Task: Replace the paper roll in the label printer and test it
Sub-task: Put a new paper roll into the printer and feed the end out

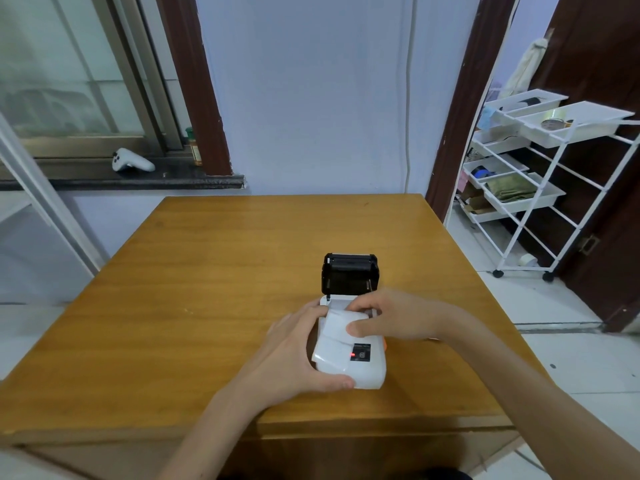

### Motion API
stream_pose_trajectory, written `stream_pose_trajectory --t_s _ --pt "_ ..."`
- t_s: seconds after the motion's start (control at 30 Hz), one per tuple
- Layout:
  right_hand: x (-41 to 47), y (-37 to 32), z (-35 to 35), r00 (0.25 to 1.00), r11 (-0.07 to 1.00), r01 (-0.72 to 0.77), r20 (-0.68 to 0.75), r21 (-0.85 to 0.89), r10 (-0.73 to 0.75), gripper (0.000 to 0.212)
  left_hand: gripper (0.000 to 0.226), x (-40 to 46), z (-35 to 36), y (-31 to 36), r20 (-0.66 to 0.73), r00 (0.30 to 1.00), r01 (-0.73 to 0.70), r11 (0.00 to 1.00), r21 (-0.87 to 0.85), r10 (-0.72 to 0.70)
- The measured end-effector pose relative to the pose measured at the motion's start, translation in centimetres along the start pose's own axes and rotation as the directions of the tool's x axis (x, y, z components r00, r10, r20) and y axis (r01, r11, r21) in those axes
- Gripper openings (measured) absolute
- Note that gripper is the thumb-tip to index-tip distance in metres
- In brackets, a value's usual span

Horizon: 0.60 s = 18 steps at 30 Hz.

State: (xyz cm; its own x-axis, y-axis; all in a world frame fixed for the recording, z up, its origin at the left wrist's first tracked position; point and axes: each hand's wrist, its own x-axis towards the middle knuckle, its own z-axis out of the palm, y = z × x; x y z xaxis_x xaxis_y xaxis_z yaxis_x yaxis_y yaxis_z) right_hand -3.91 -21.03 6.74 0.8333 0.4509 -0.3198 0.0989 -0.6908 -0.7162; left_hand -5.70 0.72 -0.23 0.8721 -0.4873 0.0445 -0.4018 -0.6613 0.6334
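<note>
A square wooden table [214, 289] fills the middle of the view, seen from above by the person working at it; both bare forearms reach in from the near edge. Beyond the hands stands a plain pale wall. Far off to the right of the right hand is a white wire rack on wheels [540, 161] holding shallow trays of odds and ends. Far to the left of the left hand, a dark window ledge carries a white game controller [132, 161].

Between the two hands, on the table, sits the label printer [360, 365], a small white box with a red light glowing on its top panel. Its black lid [349, 273] stands raised, hinged at the far side, just beyond the fingertips.

The left hand [294, 351] wraps the printer's left side, fingers curled along the far-left edge and thumb pressed to the near corner, gripping the body. The right hand [391, 318] reaches across the open compartment, thumb and fingers pinched on the paper roll [341, 322], which sits at the mouth of the compartment. A loose strip of white label paper [330, 353] trails from the roll toward the person, lying over the printer's top beside the left palm.
</note>
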Motion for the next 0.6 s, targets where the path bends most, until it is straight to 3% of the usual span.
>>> stream_pose_trajectory --t_s 0.23,0.33,0.47,0.6 --pt "0.1 0.3 0.1 0.999 0.999 0.0 -0.037 -0.039 -0.002 0.038 0.094 0.1 0.0 0.0 0.007 1.0 -0.005 1.0 0.014 0.005" --pt "0.0 0.7 0.3 0.995 0.999 0.03 -0.1 0.024 -0.027 0.032 0.092 0.0 0.0 0.0 0.011 1.0 0.0 0.999 0.034 -0.001" --pt "-0.1 0.9 1.2 0.975 0.995 0.097 -0.202 -0.016 -0.098 0.029 0.088 0.0 -0.1 0.2 0.012 1.0 -0.011 0.999 0.045 0.011" --pt "-0.2 1.5 1.3 0.971 0.994 0.101 -0.224 0.051 -0.087 0.027 0.087 -0.1 0.0 0.1 0.015 1.0 0.008 0.998 0.057 -0.009"
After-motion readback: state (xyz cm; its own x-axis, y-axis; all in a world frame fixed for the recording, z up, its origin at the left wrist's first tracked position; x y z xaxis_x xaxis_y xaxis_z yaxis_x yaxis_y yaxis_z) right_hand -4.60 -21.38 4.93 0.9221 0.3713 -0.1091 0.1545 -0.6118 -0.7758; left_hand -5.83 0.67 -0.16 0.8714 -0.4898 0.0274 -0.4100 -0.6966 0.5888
